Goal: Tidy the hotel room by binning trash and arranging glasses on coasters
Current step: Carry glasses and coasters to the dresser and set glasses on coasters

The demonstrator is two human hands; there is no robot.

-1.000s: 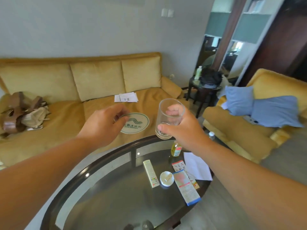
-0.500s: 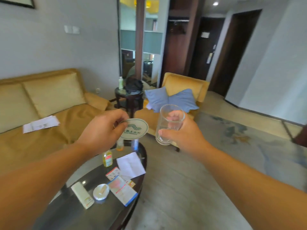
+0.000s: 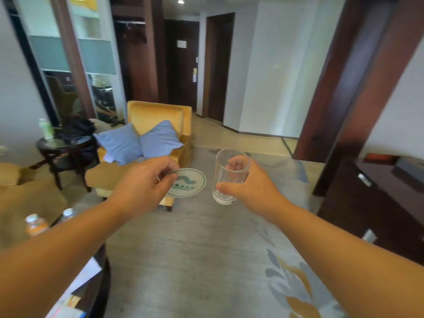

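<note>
- The left hand (image 3: 142,182) is held out at mid-height over the carpet, pinching the near-left edge of a round white coaster (image 3: 187,183) with green wave print between thumb and curled fingers.
- The right hand (image 3: 246,182) grips a clear, empty drinking glass (image 3: 229,175) upright, thumb on the near side and fingers wrapped round the far side.
- Coaster and glass are in the air, close beside each other but apart, coaster on the left.
- Far left stands a yellow armchair (image 3: 158,115) bearing two blue cushions (image 3: 137,142), with a dark side table (image 3: 59,145) beside it.
- Near left, the edge of a dark coffee table (image 3: 101,283) shows papers and two small bottles.
- A dark cabinet (image 3: 371,203) stands on the right.
</note>
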